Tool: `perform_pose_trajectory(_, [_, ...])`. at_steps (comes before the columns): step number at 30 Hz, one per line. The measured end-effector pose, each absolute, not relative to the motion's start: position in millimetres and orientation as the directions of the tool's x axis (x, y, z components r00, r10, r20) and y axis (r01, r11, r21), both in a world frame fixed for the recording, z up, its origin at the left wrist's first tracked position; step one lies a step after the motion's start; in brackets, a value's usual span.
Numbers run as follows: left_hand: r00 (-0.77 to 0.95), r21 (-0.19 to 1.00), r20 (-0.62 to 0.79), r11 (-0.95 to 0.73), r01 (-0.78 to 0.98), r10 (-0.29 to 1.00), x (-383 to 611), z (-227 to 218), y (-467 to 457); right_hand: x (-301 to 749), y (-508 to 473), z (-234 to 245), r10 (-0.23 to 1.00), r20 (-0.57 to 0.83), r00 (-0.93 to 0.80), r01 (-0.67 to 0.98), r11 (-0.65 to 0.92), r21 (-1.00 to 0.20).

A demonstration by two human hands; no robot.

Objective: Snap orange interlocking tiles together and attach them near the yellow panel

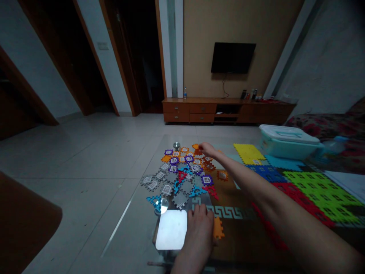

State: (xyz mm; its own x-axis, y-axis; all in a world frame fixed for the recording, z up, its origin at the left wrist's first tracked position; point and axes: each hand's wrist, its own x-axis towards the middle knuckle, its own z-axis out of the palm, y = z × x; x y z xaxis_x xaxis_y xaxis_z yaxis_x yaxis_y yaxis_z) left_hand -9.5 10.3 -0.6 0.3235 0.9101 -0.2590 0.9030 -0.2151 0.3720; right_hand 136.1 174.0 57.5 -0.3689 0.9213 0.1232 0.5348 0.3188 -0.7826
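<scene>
Many interlocking plastic puzzle pieces (pixel 176 171) with window-like cut-outs lie spread in a loose heap on a glass tabletop (pixel 122 224). They are grey, purple, orange, blue and red. My right hand (pixel 207 149) stretches across to the far end of the heap, its fingertips at an orange piece (pixel 196 149). Whether it grips that piece is hidden. My left hand (pixel 198 232) rests at the near edge with its fingers down, beside a loose orange piece (pixel 218 228). It holds nothing that I can see. A bright white rounded square (pixel 171 230) lies just left of it.
A colourful foam floor mat (pixel 319 194) spreads under and right of the glass table. A pale blue plastic box (pixel 288 142) stands at the right, before a floral sofa (pixel 322 125). Beyond lie a tiled floor, a wooden TV cabinet (pixel 228 110) and a wall-mounted TV (pixel 233 58).
</scene>
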Motion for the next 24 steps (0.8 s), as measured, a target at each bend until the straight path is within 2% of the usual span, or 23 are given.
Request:
perform_pose_trajectory(4, [0.291, 0.317, -0.227, -0.212, 0.924, 0.929, -4.3, 0.4, 8.9, 150.6, 152.9, 53.5, 0.918, 0.047, -0.393, 0.536, 0.270, -0.800])
perform_pose_trajectory(6, [0.282, 0.299, -0.220, -0.211, 0.931, 0.934, -1.5, 2.4, 8.4, 164.0, 126.2, 34.1, 0.903, -0.059, -0.426, 0.516, 0.189, -0.835])
perform_pose_trajectory(8, [0.275, 0.289, -0.220, -0.207, 0.935, 0.936, 0.5, 5.0, 8.2, 178.5, 95.2, 8.2, 0.860, -0.217, -0.462, 0.487, 0.041, -0.872])
perform_pose_trajectory(10, [0.263, 0.280, -0.225, -0.196, 0.940, 0.938, 1.7, 7.4, 8.0, 188.9, 69.1, -14.8, 0.850, -0.260, -0.458, 0.470, -0.016, -0.882])
perform_pose_trajectory(16, [0.260, 0.264, -0.217, -0.200, 0.943, 0.941, 6.6, 7.8, 6.2, 186.8, 45.0, -27.3, 0.901, -0.195, -0.388, 0.585, 0.076, -0.808])
perform_pose_trajectory(21, [0.261, 0.236, -0.198, -0.212, 0.948, 0.945, 10.1, 4.5, 7.5, 185.2, 44.9, -21.3, 0.945, -0.030, -0.326, 0.717, 0.227, -0.659])
perform_pose_trajectory(24, [0.257, 0.230, -0.198, -0.210, 0.950, 0.946, 10.8, 4.2, 7.9, 186.1, 45.5, -23.6, 0.946, -0.041, -0.320, 0.754, 0.228, -0.616])
